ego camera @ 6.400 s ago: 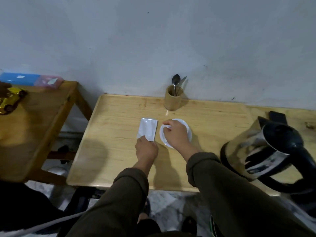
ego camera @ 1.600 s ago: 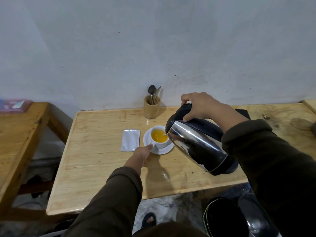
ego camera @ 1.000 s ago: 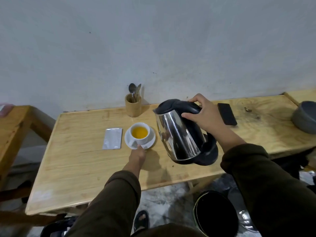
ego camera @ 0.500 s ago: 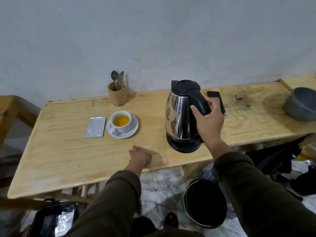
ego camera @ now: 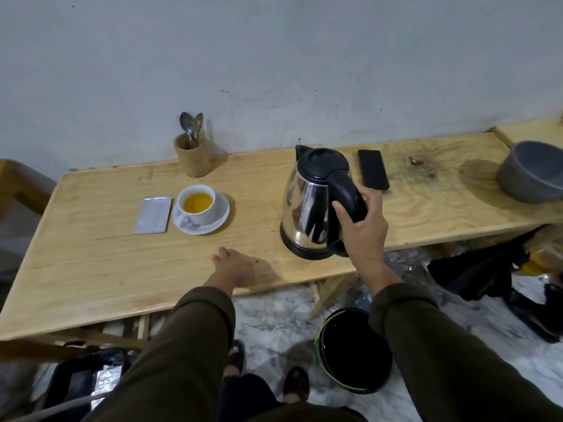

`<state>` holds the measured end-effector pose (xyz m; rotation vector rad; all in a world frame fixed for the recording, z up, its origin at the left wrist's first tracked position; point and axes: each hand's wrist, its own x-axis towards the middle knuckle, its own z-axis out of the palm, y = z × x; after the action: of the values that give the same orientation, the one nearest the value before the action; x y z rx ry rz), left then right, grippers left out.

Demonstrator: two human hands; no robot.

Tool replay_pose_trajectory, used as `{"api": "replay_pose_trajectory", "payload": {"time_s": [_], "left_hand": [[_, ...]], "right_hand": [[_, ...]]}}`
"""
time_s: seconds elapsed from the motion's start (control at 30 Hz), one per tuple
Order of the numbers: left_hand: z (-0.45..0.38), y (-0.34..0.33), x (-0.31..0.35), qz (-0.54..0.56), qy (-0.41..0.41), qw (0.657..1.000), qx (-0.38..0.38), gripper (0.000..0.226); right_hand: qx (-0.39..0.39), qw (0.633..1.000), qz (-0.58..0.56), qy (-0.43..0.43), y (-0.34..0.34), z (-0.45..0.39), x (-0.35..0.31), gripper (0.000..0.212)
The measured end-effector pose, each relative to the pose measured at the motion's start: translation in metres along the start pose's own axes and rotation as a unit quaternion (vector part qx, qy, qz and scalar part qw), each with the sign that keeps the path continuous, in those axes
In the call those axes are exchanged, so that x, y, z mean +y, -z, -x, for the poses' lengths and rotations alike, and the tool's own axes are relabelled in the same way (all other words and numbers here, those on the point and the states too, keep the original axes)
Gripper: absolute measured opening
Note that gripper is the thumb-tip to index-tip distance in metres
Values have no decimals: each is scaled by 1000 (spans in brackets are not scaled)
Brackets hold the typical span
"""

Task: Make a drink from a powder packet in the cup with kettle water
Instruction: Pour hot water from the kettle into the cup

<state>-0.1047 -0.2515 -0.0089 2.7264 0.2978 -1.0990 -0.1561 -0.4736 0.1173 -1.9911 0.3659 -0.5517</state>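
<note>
A white cup [ego camera: 197, 205] holding yellow-orange liquid stands on a white saucer [ego camera: 221, 219] on the wooden table [ego camera: 100, 263]. A silver powder packet [ego camera: 154, 214] lies flat just left of the saucer. The steel kettle [ego camera: 310, 208] with black lid and handle stands upright on the table to the right of the cup. My right hand [ego camera: 362, 226] wraps around the kettle's black handle. My left hand [ego camera: 233, 266] rests on the table near its front edge, below the cup, holding nothing, its fingers loosely curled.
A wooden holder with spoons [ego camera: 191, 153] stands by the wall behind the cup. A black phone [ego camera: 373, 173] lies behind the kettle. A grey bowl [ego camera: 531, 175] sits far right. A black bin [ego camera: 355, 350] and a bag [ego camera: 82, 382] are on the floor.
The kettle went from pouring into the cup to standing upright on the table at the right. My left hand left the saucer and came back to the table's front edge.
</note>
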Motion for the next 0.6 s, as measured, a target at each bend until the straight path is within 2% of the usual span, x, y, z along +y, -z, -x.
{"api": "replay_pose_trajectory", "payload": {"time_s": [0.3, 0.43, 0.6], "left_hand": [[2, -1, 0, -6, 2, 1000, -12, 73], [-27, -12, -14, -51, -6, 999, 4, 62], [9, 10, -11, 25, -39, 998, 46, 43]], "right_hand": [[-16, 998, 44, 36, 4, 7, 12, 40], [-9, 996, 76, 38, 3, 5, 11, 44], [33, 981, 146, 124, -8, 2, -1, 41]]}}
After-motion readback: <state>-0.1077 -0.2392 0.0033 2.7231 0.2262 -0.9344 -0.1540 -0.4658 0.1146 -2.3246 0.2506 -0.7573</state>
